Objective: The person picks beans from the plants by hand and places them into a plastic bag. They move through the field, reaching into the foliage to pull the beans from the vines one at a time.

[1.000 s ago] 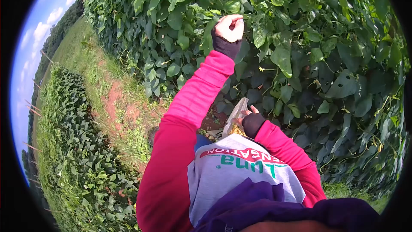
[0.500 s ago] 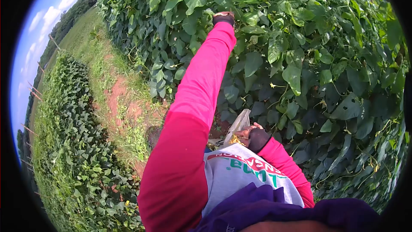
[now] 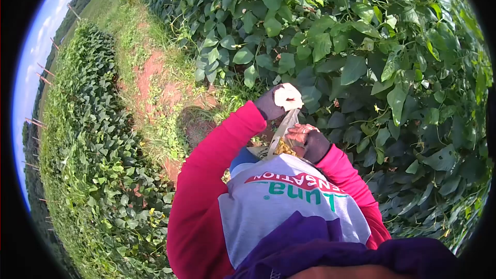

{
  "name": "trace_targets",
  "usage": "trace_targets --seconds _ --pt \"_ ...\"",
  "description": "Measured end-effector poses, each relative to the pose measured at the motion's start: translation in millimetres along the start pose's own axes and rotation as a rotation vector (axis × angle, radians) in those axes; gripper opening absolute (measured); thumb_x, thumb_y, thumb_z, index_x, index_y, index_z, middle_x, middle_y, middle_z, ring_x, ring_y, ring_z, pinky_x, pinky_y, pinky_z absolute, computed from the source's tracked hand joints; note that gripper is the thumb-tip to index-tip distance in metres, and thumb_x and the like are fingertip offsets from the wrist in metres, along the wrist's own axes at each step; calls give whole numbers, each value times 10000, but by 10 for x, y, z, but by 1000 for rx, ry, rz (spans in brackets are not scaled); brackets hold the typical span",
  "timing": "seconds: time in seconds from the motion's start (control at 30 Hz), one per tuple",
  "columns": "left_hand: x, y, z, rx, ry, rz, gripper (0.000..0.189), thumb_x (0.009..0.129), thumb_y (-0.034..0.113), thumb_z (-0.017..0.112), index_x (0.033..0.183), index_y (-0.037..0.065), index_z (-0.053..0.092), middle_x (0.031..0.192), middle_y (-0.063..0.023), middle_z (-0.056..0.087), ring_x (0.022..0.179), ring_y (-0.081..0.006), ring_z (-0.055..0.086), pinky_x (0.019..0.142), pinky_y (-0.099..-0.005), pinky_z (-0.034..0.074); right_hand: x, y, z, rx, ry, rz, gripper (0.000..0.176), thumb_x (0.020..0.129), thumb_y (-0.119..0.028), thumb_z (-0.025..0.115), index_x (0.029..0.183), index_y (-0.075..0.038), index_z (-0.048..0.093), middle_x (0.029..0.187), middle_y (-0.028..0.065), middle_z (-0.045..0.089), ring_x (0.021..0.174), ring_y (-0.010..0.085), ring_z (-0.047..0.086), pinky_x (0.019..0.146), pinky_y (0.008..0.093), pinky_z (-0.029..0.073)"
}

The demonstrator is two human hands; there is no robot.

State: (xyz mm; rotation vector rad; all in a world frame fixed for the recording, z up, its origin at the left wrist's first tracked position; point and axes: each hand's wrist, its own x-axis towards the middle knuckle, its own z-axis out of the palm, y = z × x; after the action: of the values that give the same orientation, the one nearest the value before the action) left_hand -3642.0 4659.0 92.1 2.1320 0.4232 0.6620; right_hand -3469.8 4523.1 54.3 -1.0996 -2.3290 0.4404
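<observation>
A pale, whitish bag [image 3: 283,130] hangs open in front of my waist, with small yellow pieces [image 3: 283,148] showing inside it. My right hand [image 3: 301,133], in a dark cuff, is closed on the bag's edge. Just above the bag's upper end is my left hand [image 3: 288,97], washed out by sunlight. Its fingers are curled, and I cannot tell what, if anything, they hold. Broad green leaves [image 3: 315,46] of a tall climbing crop stand directly beyond both hands.
A grassy path with bare reddish soil [image 3: 150,77] runs along the left. Beyond it stands another row of leafy plants [image 3: 88,139] with thin stakes [image 3: 45,68] rising along its far side. Dense vines [image 3: 434,150] fill the right.
My left hand has come back from the upper leaves, down and toward me, to the bag's top. My right hand stays at the bag. The view has tilted down somewhat.
</observation>
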Motion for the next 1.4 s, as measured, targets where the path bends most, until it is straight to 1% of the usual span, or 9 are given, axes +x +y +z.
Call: trace_targets --seconds 0.1,0.3,0.43,0.57,0.77,1.1,1.23,1.37,1.4 --pt "-904 -158 56 206 -31 -117 87 727 177 617 714 106 665 889 -96 649 1203 -325 415 1065 -475 198 371 68 86 245 117 95 297 691 -130 615 978 -58 646 886 143 642 861 302 607 830 375 448" --pt "-2034 -592 -329 537 224 -170 69 676 153 609 636 112 647 783 -52 664 1214 -272 422 1067 -503 175 1486 -258 150 368 5 251 248 770 -117 592 1006 -50 636 920 134 624 847 269 597 756 339 474" --pt "-2537 -627 -1001 687 186 -115 128 668 158 662 791 148 697 1289 -217 439 1191 -388 389 1022 -420 274 2030 -236 354 317 110 236 227 779 -115 608 993 -50 645 899 122 629 819 235 613 738 327 483" --pt "-2487 23 -1619 263 272 -495 136 727 152 667 834 68 677 1266 -202 470 1217 -357 394 1058 -428 210 2551 96 574 371 276 467 199 802 -143 608 980 -66 656 868 114 634 825 223 621 740 323 484" --pt "-2663 -177 -2088 86 586 -484 133 777 119 616 855 22 664 1232 -220 491 1173 -297 446 992 -381 314 3630 913 509 337 353 685 231 826 -228 619 1003 -84 656 903 44 667 786 136 614 746 277 472" --pt "-2218 -1221 -3017 133 552 -446 200 780 52 596 970 31 653 1108 -168 578 1051 -255 537 923 -348 390 5096 2015 429 -216 487 895 577 743 -507 567 1129 -79 591 1100 170 598 1015 313 564 889 372 429" --pt "-1572 -1744 -3331 -153 553 -543 232 814 69 590 1034 -1 624 896 -59 623 791 -111 566 721 -227 449 5037 1912 550 -134 665 846 507 754 -328 624 1164 -40 549 1094 208 580 984 313 571 850 376 450" --pt "-829 -2566 -3533 -898 534 -350 272 885 93 519 1120 -44 542 1117 -151 579 1018 -209 576 888 -308 463 4747 1495 1175 198 1060 410 256 770 -115 612 1024 -82 621 932 115 579 826 269 568 789 360 464" --pt "-696 -2989 -3546 -462 438 -133 351 836 100 531 1165 -20 504 1146 -133 567 1055 -237 554 924 -334 443 4715 1423 1380 402 941 473 231 786 -115 611 1013 -75 627 943 105 581 838 239 574 786 334 463"
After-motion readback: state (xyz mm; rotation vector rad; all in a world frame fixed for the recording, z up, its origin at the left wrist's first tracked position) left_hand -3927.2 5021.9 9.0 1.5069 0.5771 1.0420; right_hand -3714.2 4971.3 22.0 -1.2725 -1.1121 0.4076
